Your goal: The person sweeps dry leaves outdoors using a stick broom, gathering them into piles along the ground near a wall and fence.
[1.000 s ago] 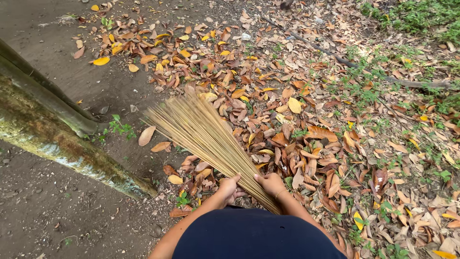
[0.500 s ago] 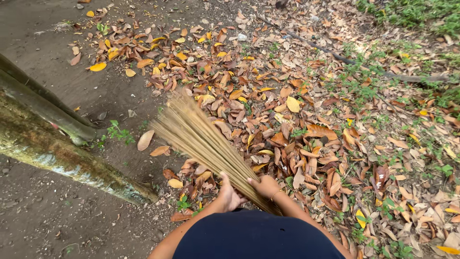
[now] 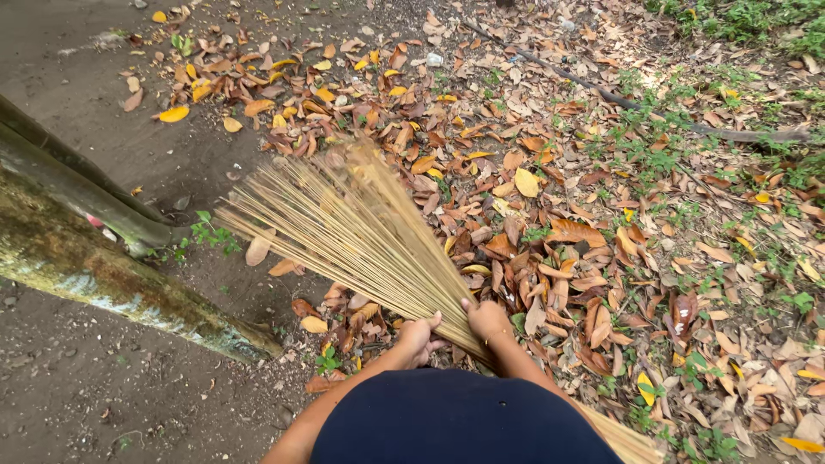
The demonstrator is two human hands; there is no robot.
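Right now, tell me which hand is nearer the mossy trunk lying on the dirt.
Left. The left hand grips the stick broom on the side toward the mossy trunk; the right hand holds the same bundle on the far side, by the dry leaves.

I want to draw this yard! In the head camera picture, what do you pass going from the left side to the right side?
Mossy grey slanting log → bare brown dirt → fanned bundle of thin tan broom sticks → thick carpet of dry brown and yellow fallen leaves → small green weeds at the far right.
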